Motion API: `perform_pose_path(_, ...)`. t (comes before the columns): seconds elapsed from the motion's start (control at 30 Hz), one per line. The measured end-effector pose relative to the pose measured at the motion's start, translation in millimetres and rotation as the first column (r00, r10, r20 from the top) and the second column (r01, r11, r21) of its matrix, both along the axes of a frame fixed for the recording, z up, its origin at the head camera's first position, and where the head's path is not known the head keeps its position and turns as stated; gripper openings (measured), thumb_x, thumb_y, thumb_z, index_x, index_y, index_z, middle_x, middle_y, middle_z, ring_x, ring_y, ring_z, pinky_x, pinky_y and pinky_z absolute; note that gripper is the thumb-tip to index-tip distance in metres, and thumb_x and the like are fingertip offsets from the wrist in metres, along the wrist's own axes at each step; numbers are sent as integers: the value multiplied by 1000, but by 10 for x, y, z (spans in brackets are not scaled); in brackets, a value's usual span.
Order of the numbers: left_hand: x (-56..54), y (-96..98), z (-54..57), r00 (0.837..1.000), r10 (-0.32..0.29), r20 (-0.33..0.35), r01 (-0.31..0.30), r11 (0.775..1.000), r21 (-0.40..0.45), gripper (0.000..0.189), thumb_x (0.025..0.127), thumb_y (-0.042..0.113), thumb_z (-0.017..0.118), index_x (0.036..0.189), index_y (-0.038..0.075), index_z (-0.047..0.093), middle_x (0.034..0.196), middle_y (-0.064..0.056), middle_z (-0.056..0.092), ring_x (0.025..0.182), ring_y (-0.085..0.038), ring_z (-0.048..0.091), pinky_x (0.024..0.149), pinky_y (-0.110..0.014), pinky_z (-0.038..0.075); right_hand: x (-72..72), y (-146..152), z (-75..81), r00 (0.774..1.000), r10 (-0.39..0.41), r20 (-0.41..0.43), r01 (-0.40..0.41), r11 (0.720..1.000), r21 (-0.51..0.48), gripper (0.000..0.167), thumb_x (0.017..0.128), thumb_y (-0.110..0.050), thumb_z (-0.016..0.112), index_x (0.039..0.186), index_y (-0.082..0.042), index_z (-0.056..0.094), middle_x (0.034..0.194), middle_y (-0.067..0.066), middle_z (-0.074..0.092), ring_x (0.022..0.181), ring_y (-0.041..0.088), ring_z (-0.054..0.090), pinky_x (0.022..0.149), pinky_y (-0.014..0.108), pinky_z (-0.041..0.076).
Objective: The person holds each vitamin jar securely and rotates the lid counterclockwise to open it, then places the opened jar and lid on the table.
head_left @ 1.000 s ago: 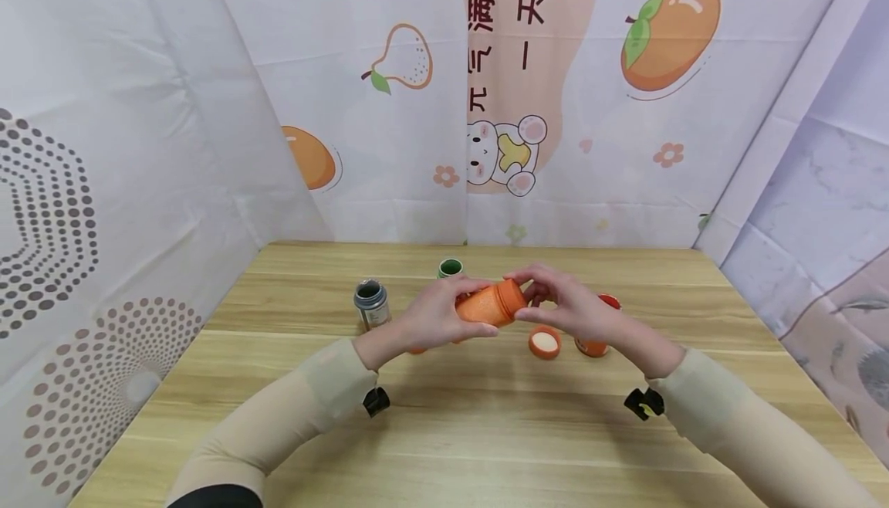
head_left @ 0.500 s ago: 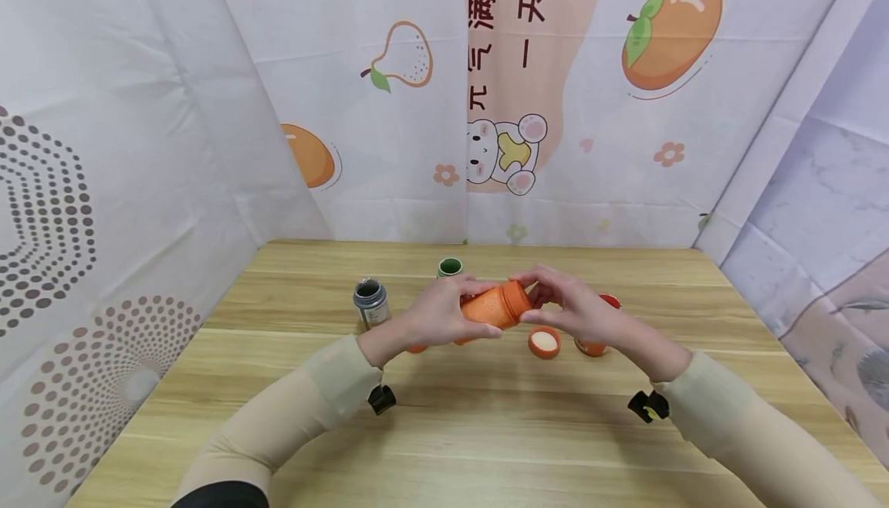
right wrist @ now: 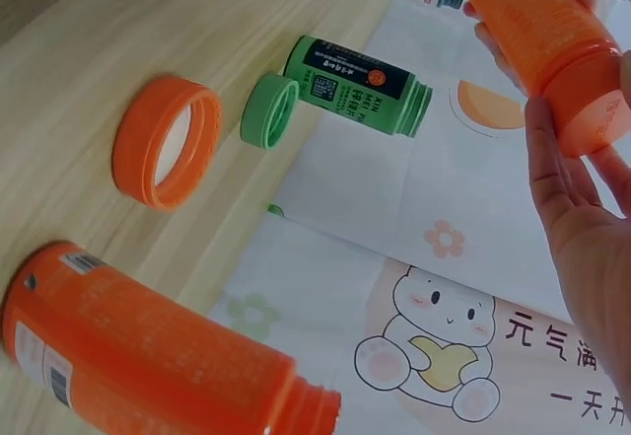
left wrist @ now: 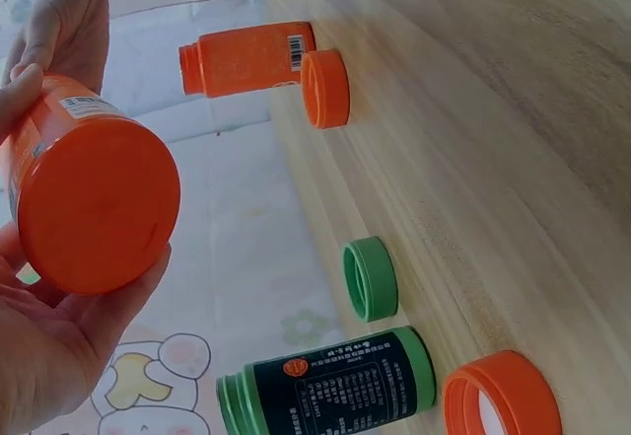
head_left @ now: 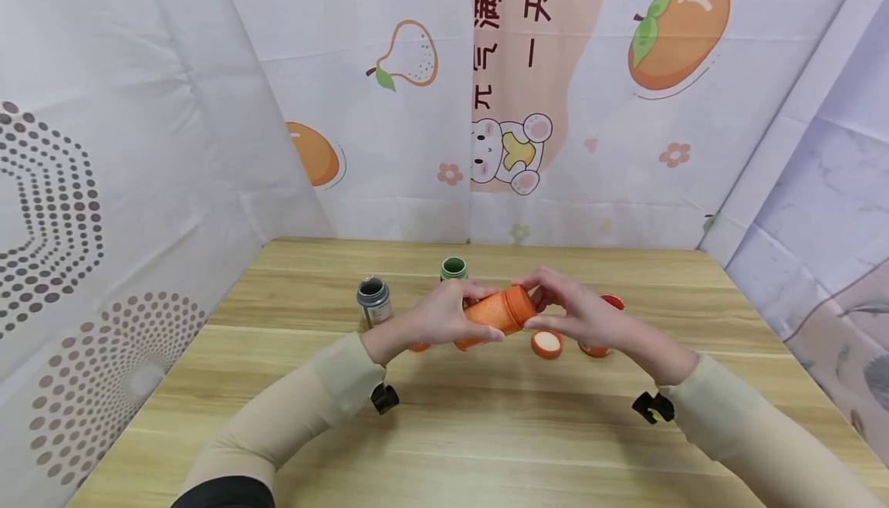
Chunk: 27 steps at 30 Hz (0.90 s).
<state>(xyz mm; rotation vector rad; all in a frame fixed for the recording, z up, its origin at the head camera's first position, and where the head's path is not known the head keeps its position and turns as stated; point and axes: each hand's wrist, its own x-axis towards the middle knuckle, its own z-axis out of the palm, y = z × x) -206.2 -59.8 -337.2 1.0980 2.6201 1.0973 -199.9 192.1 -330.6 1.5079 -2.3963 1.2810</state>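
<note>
My left hand [head_left: 444, 313] grips an orange bottle [head_left: 491, 315] round its body, above the table and tilted with its top up to the right. In the left wrist view, the round orange base of the bottle [left wrist: 99, 203] faces the camera. An orange cap [right wrist: 589, 100] sits at the bottle's top. My right hand [head_left: 575, 309] pinches this cap between thumb and fingers; in the right wrist view the fingertips are right at its side. Beneath the hands, a loose orange cap [head_left: 547, 343] with a white liner lies open side up on the table.
An uncapped orange bottle [left wrist: 246, 58] stands to the right, partly behind my right hand in the head view. Uncapped green [head_left: 454, 267] and grey [head_left: 375, 299] bottles stand further left. A green cap [left wrist: 371, 277] and another orange cap [left wrist: 505, 396] lie on the wooden table [head_left: 486, 446].
The orange bottle and both hands have shifted slightly right in the head view, which itself has moved a little. My left hand keeps its grip, and my right fingers stay at the cap.
</note>
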Motion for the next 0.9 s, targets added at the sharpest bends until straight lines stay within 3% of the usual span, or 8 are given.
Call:
perform_pose_path(0.13,7,2,14,999,-15,44,14,1000,25,63,78,38,82,133,15,61,113,6,62,91,-12,54,71,-26,51,23,23,43,999,-16,-36,17,1000,26,56,79,6,76,129,-3,52,112,4,57,85,14,62,75,32,54)
perform_pose_path(0.43,15,8,78,994,11,-111,-19,998,-68,66,77,42,81,135,19,60,112,5,61,87,-10,50,67,-27,46,91,45,101,985,-164,-48,168,980,109,56,82,-8,79,132,-7,53,119,0,60,96,13,63,77,34,51)
perform_pose_path(0.53,16,-1,81,991,30,-128,-41,995,-86,67,77,43,81,135,19,60,109,6,59,86,-11,50,66,-27,45,114,18,118,970,-245,-6,243,960,138,53,86,-18,77,133,-9,53,119,-1,62,97,14,63,77,36,50)
perform_pose_path(0.7,14,-11,67,990,61,-129,-73,993,-93,66,77,43,81,134,19,60,102,7,56,84,-11,50,66,-27,46,131,-47,111,922,-376,87,365,923,127,43,90,-23,72,129,-10,57,114,2,64,91,15,65,74,33,53)
perform_pose_path(0.9,22,-6,52,984,67,-166,-86,990,-109,65,77,45,81,133,19,61,101,6,56,83,-11,50,65,-27,45,95,-83,52,904,-393,167,380,919,105,33,91,-22,71,120,-8,63,102,3,65,80,18,65,67,31,55)
